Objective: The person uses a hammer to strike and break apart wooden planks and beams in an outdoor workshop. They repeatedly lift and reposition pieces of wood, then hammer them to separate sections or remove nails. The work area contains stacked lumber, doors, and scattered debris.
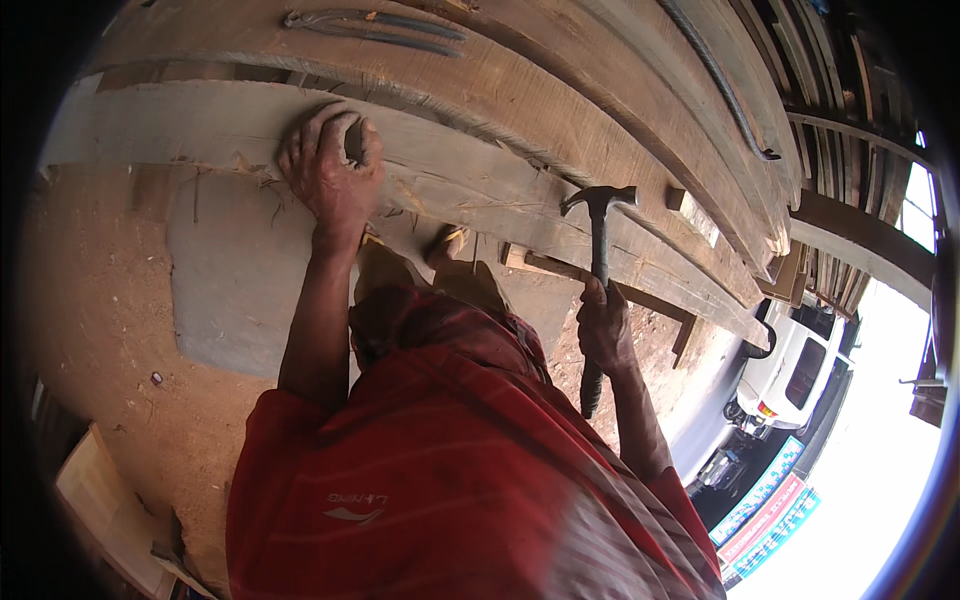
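Note:
My right hand [605, 330] is wrapped round the dark handle of a claw hammer [600, 235]. The hammer's head is raised in front of the hand and appears over the planks, with the grip end sticking out below my fist. My left hand [335, 165] rests on a long grey wooden plank [470, 175]. Its fingers are curled and the thumb bends toward the index finger, leaving a rounded gap. Whatever sits at the fingertips, if anything, cannot be made out.
Pincers [375, 28] lie on a wide board beyond the plank. A bent metal bar [715, 75] lies farther right. A small wood block [692, 215] sits between boards. Stacked timber [850, 130] stands at right, near a white vehicle [795, 365]. A grey sheet [235, 270] covers the ground at left.

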The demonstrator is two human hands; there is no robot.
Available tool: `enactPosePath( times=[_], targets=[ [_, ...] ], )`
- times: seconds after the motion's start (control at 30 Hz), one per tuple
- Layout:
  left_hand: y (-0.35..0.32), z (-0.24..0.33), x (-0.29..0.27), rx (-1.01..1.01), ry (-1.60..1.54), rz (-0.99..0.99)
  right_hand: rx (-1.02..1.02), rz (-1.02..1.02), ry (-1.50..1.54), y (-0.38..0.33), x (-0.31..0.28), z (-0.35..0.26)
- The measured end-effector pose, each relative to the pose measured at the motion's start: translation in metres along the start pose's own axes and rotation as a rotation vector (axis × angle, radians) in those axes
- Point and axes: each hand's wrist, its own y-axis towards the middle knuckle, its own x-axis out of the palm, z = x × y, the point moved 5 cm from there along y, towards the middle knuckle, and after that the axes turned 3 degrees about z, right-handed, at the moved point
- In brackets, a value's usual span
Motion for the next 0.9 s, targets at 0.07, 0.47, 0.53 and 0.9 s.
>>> enactPosePath(
  times=[0.07,0.47,0.53,0.9],
  targets=[
    [0.000,0.001,-0.002,-0.001,0.003,0.013,-0.043,0.033,-0.041,-0.011,-0.006,-0.017],
    [0.001,-0.001,-0.005,0.010,-0.002,0.004,-0.388,0.303,0.045,-0.001,-0.018,-0.044],
    [0.002,0.001,-0.003,0.013,-0.017,0.025,-0.329,0.125,-0.292,0.016,0.005,-0.018],
    [0.003,0.004,-0.006,-0.002,-0.015,0.048,-0.135,0.086,-0.137,-0.019,-0.021,-0.055]
  ],
)
